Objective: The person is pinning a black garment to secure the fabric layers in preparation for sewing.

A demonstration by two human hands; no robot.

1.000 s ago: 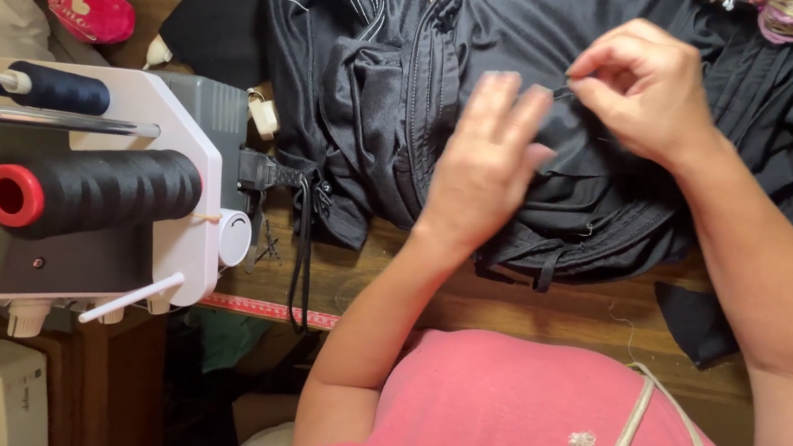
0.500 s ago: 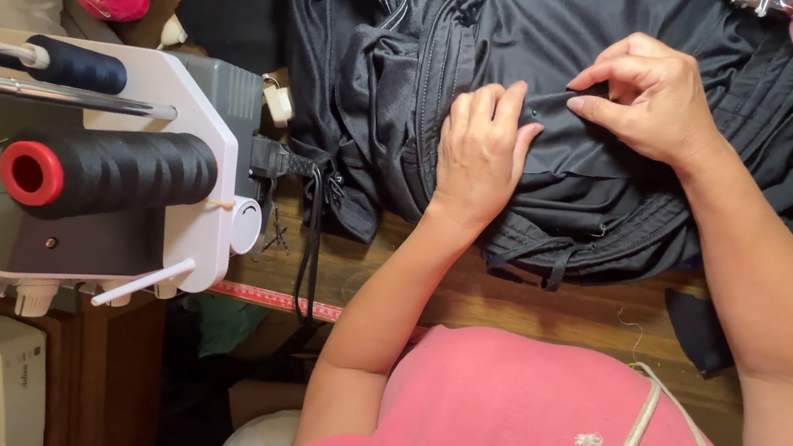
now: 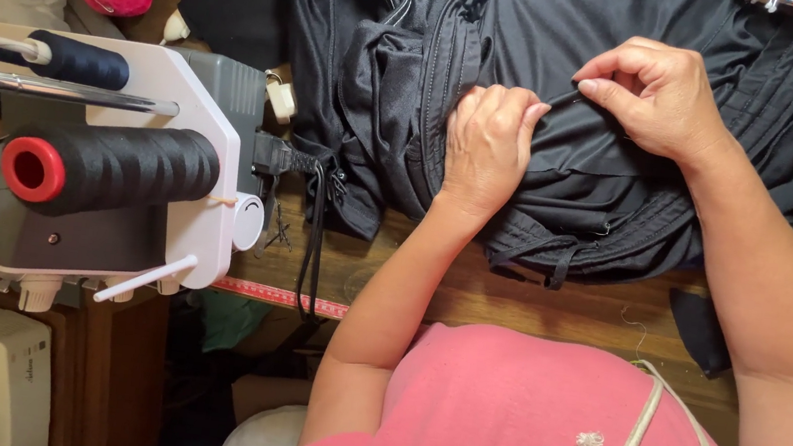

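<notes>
My left hand (image 3: 486, 148) presses the black garment (image 3: 623, 100) flat; right hand (image 3: 659, 94) pinches its seam — I'd keep it taut near the tabletop (image 3: 468, 297) edge.

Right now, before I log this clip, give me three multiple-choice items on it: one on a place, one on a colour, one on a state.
1. Where does the large spool of black thread sit?
A. On the machine left of the black garment
B. On top of the garment
C. In the person's lap

2. What colour is the end of that spool's core?
A. Green
B. Red
C. White

3. What is the right hand doing?
A. Lying flat and open on the wooden table
B. Holding scissors
C. Pinching a fold of the black garment

Answers:
1 A, the spool lies on the white sewing machine, left of the cloth.
2 B, the ring facing the camera is red.
3 C, thumb and fingers close on the cloth, while the left hand presses down beside it.
</notes>
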